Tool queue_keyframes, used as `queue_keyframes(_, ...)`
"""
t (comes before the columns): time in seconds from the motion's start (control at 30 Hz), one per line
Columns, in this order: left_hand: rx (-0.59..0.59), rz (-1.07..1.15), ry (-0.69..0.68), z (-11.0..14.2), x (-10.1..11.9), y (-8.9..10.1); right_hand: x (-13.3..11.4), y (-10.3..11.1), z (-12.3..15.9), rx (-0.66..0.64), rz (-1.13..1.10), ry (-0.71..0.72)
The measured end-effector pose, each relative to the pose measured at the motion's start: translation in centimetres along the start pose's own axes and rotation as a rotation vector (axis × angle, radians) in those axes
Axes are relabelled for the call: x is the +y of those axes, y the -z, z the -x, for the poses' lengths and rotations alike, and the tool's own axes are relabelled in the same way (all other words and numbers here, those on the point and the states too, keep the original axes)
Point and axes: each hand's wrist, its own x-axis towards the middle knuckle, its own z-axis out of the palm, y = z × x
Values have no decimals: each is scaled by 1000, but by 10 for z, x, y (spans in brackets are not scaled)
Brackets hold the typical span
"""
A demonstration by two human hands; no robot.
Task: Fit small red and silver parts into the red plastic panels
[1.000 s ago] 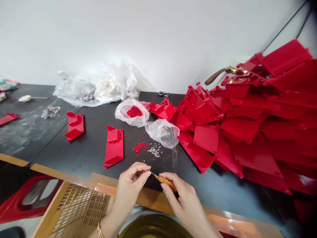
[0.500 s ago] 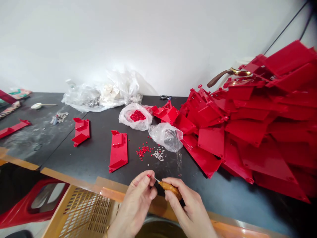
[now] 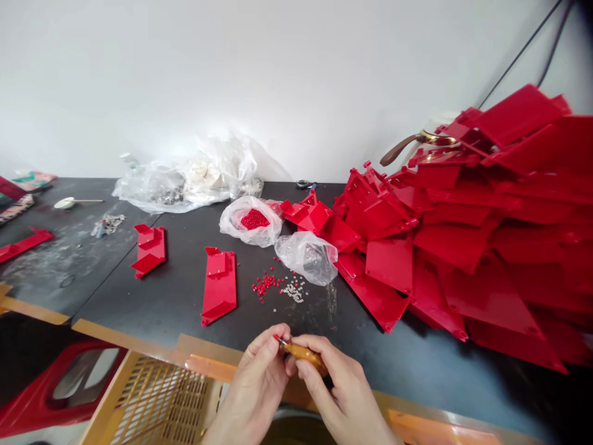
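Note:
Between the thumb and forefinger of my left hand [image 3: 260, 366] is a small red ring-like piece [image 3: 277, 337]. My right hand [image 3: 340, 380] is wrapped round a short tool with an amber handle [image 3: 303, 353] and a thin metal shaft. The shaft points left and its end meets the red piece; whether it passes through cannot be seen. On the black table beyond my hands lie loose small red pieces [image 3: 266, 285] and small pale metal rings [image 3: 294, 289]. A red plastic bracket [image 3: 219, 287] with raised flaps rests to their left.
A high heap of red panels [image 3: 486, 247] covers the right side, a brown-handled pan [image 3: 401, 150] behind it. Open plastic bags [image 3: 250, 219] stand mid-table, larger bags [image 3: 199, 176] by the wall. Another red bracket [image 3: 151, 248] lies left. Below the edge is a yellow crate [image 3: 171, 389].
My right hand has moved left with the tool, bringing the metal tip up to the red piece in my left hand. The whole view has shifted slightly.

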Motion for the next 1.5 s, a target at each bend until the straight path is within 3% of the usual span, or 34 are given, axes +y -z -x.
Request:
queue_keyframes(0.17, 74, -152, -45, 2, -1, 6, 6, -1, 1, 32, 18, -8)
queue_keyframes(0.4, 216, -1225, -608, -26, 39, 39, 34, 8, -4, 153, 99, -100)
queue_keyframes(0.53, 141, -1481, -601, -45, 43, 36, 40, 9, -6, 120, 99, -136)
queue_keyframes(0.67, 167, -1630, -533, -55, 36, 26, 40, 5, -5, 117, 104, -143)
queue_keyframes(1.0, 163, -1376, -420, -55, 32, 17, 46, 1, -6, 62, 123, -176)
queue_keyframes(1.07, 119, -1151, -281, -50, 29, 14, 44, -1, -7, 59, 118, -155)
queue_keyframes(1.17, 35, -645, -30, -42, 27, 8, 40, -3, -9, 62, 106, -129)
queue_keyframes(1.23, 4, -445, 40, -38, 26, 6, 37, -4, -10, 60, 111, -118)
queue_keyframes(1.5, -23, -326, 77, -31, 27, 7, 31, -5, -9, 21, 95, -126)
